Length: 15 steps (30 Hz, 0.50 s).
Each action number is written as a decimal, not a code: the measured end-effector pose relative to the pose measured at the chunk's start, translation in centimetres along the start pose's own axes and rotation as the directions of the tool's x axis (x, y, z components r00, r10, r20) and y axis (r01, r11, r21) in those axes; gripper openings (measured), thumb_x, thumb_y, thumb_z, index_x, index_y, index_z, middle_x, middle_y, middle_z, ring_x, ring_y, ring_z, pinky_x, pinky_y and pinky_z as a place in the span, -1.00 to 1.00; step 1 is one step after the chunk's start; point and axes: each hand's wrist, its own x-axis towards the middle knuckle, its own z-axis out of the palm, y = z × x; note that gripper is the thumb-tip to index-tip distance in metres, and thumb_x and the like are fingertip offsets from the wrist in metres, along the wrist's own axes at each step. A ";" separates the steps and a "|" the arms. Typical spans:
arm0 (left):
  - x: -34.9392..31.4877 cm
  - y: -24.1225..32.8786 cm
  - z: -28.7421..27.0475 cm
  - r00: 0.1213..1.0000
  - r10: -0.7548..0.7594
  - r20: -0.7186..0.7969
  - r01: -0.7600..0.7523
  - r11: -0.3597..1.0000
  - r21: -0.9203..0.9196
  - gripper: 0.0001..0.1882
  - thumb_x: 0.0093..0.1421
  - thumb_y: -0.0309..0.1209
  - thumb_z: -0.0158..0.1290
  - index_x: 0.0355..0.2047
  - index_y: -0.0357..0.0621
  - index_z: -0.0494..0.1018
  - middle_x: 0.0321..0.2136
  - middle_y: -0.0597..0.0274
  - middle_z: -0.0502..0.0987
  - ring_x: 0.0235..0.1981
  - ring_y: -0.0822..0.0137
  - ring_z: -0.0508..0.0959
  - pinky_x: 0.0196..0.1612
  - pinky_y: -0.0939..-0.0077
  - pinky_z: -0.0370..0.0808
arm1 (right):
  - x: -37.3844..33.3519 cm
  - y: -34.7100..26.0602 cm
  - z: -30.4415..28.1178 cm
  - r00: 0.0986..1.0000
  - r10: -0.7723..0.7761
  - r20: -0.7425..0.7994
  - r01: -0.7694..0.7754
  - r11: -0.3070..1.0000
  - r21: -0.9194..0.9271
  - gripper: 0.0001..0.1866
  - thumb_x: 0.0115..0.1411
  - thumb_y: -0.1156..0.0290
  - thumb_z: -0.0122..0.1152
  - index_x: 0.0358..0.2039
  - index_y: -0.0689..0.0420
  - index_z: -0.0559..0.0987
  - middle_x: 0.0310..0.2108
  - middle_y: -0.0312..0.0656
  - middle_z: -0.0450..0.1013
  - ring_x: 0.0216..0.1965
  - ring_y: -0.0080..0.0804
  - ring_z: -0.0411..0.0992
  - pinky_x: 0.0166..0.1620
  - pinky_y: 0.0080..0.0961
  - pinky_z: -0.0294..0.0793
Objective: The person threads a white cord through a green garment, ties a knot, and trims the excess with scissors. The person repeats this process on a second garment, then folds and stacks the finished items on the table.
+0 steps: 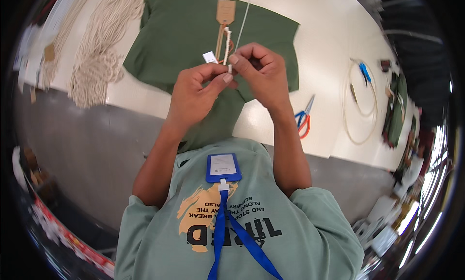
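Observation:
My left hand (193, 95) pinches a white braided cord (227, 46) close to its end, thumb against fingers. Right beside it, my right hand (264, 76) is closed too, its thumb and fingertips meeting at the same cord end. A thin metal rod (244, 21) slants up and away from the right fingertips; whether they grip it cannot be told. Beneath both hands lies a dark green garment (179, 35), part of it hanging over the table's near edge. A brown tag (225, 11) and a small white label (209, 57) are on it.
Scissors (304, 119) with red and blue handles lie right of my right forearm. Farther right are a coiled clear tube (346, 110) with a blue piece and folded green cloth (398, 108). Bundles of cream cords (99, 52) spread over the white table (322, 52) at left.

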 end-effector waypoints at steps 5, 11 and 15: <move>-0.2 0.5 -1.6 0.966 -0.097 0.240 0.097 0.995 0.011 -0.78 0.35 -0.44 0.04 -0.19 -0.38 0.59 -0.37 0.21 0.66 -0.31 0.51 0.58 -0.16 0.59 0.48 | -2.3 -1.8 1.6 0.973 -0.059 -0.222 0.057 0.998 -0.017 -0.85 0.25 0.43 0.31 -0.36 0.24 0.57 -0.51 -0.38 0.49 -0.49 -0.73 0.42 -0.41 -0.69 0.42; 0.0 0.2 -2.3 0.916 -0.009 0.401 0.074 0.986 -0.146 -0.76 0.35 -0.48 -0.04 -0.19 -0.42 0.57 -0.38 0.16 0.66 -0.32 0.45 0.61 -0.12 0.55 0.51 | -4.6 -2.3 3.4 0.891 -0.058 -0.450 0.037 0.998 -0.056 -0.85 0.29 0.44 0.25 -0.37 0.25 0.56 -0.52 -0.32 0.52 -0.49 -0.69 0.43 -0.41 -0.64 0.44; -0.4 0.1 -0.9 0.926 -0.052 0.373 0.115 0.982 -0.148 -0.76 0.35 -0.48 -0.04 -0.19 -0.42 0.57 -0.37 0.13 0.66 -0.30 0.44 0.62 -0.12 0.55 0.51 | -5.5 -2.2 3.3 0.858 -0.018 -0.513 -0.002 0.999 -0.039 -0.87 0.28 0.47 0.23 -0.39 0.26 0.55 -0.55 -0.29 0.51 -0.53 -0.66 0.43 -0.43 -0.64 0.44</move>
